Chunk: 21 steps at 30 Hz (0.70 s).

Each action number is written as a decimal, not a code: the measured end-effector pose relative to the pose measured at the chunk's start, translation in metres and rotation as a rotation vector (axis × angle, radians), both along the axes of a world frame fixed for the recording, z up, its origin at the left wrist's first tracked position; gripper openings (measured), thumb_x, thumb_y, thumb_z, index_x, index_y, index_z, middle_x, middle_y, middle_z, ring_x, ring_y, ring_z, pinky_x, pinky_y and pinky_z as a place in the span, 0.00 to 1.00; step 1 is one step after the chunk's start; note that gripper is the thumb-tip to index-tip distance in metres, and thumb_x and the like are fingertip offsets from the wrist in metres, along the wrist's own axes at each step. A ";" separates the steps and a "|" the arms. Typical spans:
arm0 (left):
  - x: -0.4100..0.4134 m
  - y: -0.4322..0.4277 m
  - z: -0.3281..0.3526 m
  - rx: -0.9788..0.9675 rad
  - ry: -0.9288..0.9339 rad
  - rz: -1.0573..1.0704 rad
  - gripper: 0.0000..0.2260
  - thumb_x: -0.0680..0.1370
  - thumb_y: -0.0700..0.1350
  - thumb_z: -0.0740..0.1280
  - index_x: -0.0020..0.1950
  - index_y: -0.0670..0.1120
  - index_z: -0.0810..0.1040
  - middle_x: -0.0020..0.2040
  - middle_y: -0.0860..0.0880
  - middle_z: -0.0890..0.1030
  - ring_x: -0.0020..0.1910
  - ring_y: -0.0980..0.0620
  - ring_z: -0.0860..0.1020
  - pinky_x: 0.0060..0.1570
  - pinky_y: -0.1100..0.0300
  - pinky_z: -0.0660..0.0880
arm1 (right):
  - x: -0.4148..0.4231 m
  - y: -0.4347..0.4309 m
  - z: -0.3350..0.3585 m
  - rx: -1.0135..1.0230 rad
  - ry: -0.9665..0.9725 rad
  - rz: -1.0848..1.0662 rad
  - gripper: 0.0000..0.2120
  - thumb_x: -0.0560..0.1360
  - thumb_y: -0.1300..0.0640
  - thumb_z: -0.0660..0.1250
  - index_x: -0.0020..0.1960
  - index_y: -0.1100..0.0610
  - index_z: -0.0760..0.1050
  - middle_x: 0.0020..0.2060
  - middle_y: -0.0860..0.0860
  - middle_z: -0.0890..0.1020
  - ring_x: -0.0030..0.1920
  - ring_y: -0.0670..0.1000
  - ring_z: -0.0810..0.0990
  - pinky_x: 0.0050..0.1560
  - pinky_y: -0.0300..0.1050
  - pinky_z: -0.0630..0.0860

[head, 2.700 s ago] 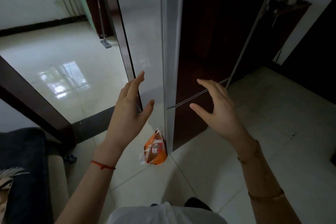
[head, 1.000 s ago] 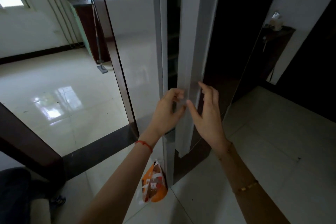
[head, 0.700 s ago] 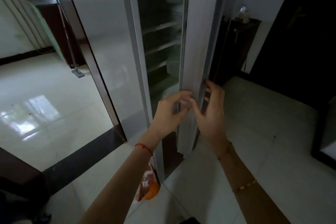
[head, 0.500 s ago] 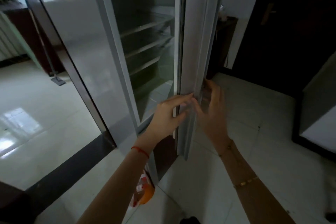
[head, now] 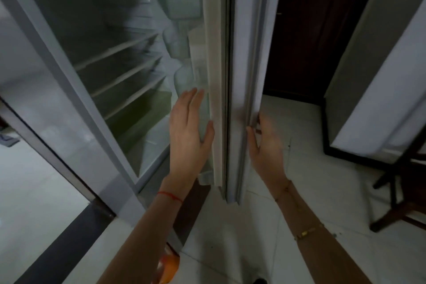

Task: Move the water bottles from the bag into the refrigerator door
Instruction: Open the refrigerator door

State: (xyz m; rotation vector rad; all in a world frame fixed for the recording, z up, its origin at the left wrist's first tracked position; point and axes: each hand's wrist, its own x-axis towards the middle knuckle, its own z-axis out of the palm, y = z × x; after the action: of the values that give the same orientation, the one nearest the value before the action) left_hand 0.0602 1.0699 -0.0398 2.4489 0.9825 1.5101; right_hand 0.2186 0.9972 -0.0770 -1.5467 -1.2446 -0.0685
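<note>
Here the left grip (head: 187,131) lies flat, fingers straight, inside the open refrigerator door (head: 242,53); the right grip (head: 265,143) curls round its outer edge. The orange bag (head: 170,267) sits on the floor (head: 230,249).

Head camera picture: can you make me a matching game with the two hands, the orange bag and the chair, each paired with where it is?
1 left hand
2 right hand
3 orange bag
4 chair

A floor, bottom edge of view
B flat against the inside of the refrigerator door
C floor, far right
D gripping the door's outer edge

Pairs: 1-B, 2-D, 3-A, 4-C
</note>
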 end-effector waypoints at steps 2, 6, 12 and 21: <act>0.011 0.007 -0.001 -0.027 0.061 -0.008 0.28 0.79 0.42 0.65 0.77 0.40 0.62 0.77 0.43 0.65 0.78 0.43 0.60 0.74 0.39 0.60 | 0.017 -0.003 -0.001 -0.021 0.034 -0.053 0.21 0.82 0.54 0.56 0.73 0.58 0.62 0.60 0.54 0.79 0.55 0.50 0.80 0.58 0.41 0.77; 0.039 0.015 -0.007 -0.067 0.157 -0.013 0.29 0.80 0.45 0.64 0.78 0.42 0.59 0.79 0.47 0.62 0.81 0.47 0.53 0.77 0.39 0.50 | 0.053 -0.007 0.003 -0.043 0.056 -0.117 0.21 0.82 0.57 0.55 0.74 0.59 0.61 0.48 0.50 0.80 0.38 0.43 0.78 0.40 0.27 0.72; 0.089 0.017 -0.019 -0.060 0.164 -0.050 0.27 0.79 0.43 0.63 0.77 0.42 0.61 0.77 0.47 0.65 0.80 0.48 0.55 0.79 0.45 0.43 | 0.113 -0.001 0.002 -0.036 0.022 -0.171 0.19 0.82 0.60 0.55 0.71 0.64 0.64 0.46 0.57 0.81 0.39 0.53 0.80 0.38 0.29 0.69; 0.156 0.017 -0.030 0.019 0.033 0.008 0.25 0.78 0.36 0.64 0.75 0.42 0.67 0.72 0.46 0.72 0.77 0.48 0.62 0.79 0.44 0.48 | 0.179 0.010 -0.002 -0.044 0.064 -0.129 0.18 0.82 0.59 0.55 0.71 0.63 0.65 0.44 0.50 0.78 0.36 0.37 0.76 0.37 0.22 0.68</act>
State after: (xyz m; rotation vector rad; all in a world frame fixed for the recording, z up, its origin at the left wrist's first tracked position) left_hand 0.2165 1.0865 -0.0695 2.4937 0.9890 1.4924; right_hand 0.3977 1.0076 -0.0787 -1.6534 -1.1021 -0.0749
